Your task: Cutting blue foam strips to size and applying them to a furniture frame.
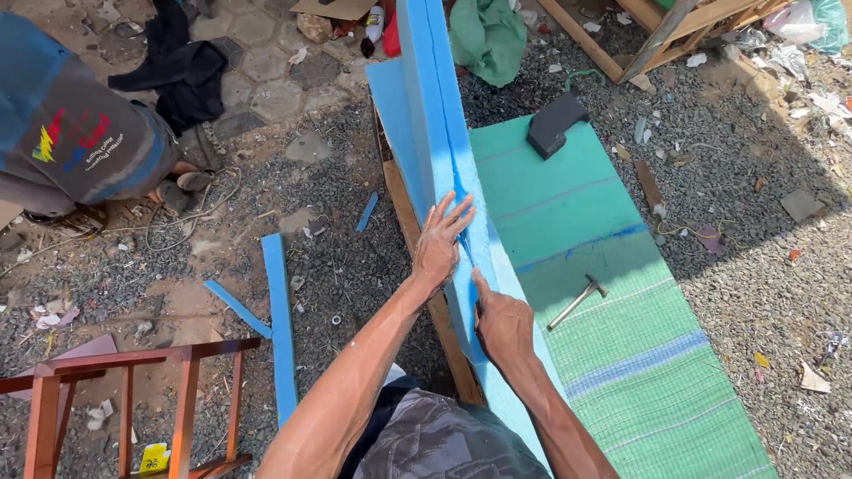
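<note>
Foam sheet [435,106] stands on edge beside the green mat [612,355], left hand [441,244] flat on it, right hand [501,324] pinching something hidden, so a slip could gouge it or nick fingers.

Hammer [577,302] lies on the green mat [612,355].

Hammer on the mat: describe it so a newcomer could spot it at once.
Start at the green woven mat spread on the gravel, right of the upright blue foam slab that both hands press. The small metal-headed hammer with a pale handle lies diagonally near the mat's middle. The only other thing on the mat is a dark grey block at its far end.
</note>
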